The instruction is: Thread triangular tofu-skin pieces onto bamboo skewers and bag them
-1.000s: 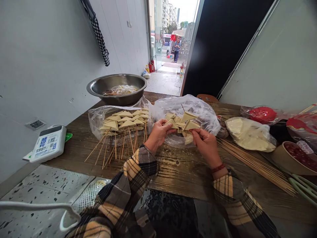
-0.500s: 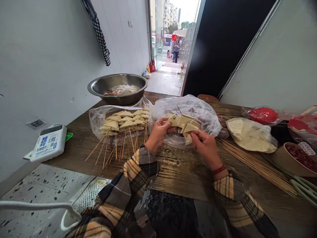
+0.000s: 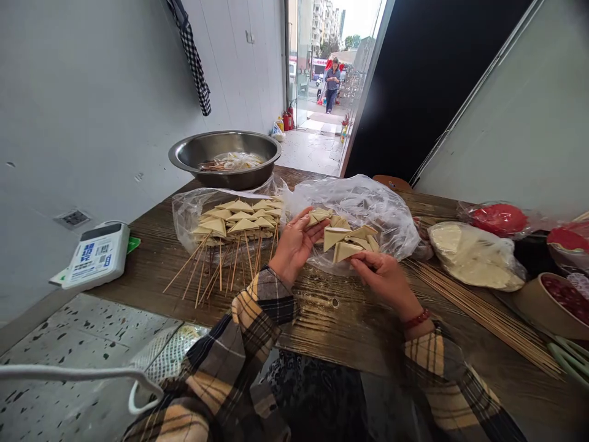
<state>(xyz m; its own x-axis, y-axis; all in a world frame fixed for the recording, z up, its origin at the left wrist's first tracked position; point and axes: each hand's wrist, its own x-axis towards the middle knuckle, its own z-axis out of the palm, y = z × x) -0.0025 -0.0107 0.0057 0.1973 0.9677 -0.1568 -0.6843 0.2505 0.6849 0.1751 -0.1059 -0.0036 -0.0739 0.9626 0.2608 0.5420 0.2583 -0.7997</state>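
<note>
My left hand (image 3: pixel 292 248) is open, palm turned inward, its fingers stretched out beside folded pale tofu-skin pieces (image 3: pixel 319 216). My right hand (image 3: pixel 384 276) is closed, thumb and forefinger pinching the lower edge of a folded tofu-skin piece (image 3: pixel 346 251). More folded pieces sit just behind it, over a clear plastic bag (image 3: pixel 381 205). Whether a skewer runs through them I cannot tell. Left of my hands, a stack of skewered tofu-skin triangles (image 3: pixel 239 218) lies on another plastic bag (image 3: pixel 184 215), stick ends pointing towards me.
A steel basin (image 3: pixel 225 178) stands at the table's back left, a white scale (image 3: pixel 96 255) at its left edge. Bare bamboo skewers (image 3: pixel 483 313) lie at right, near a bagged pale stack (image 3: pixel 476 255) and a bowl of red food (image 3: pixel 529 301). A person (image 3: pixel 332 85) is outside the doorway.
My left fingers have let go of the folded piece and opened out. The pieces by my right hand have tipped lower. The view has shifted slightly, and the person outside is a little nearer.
</note>
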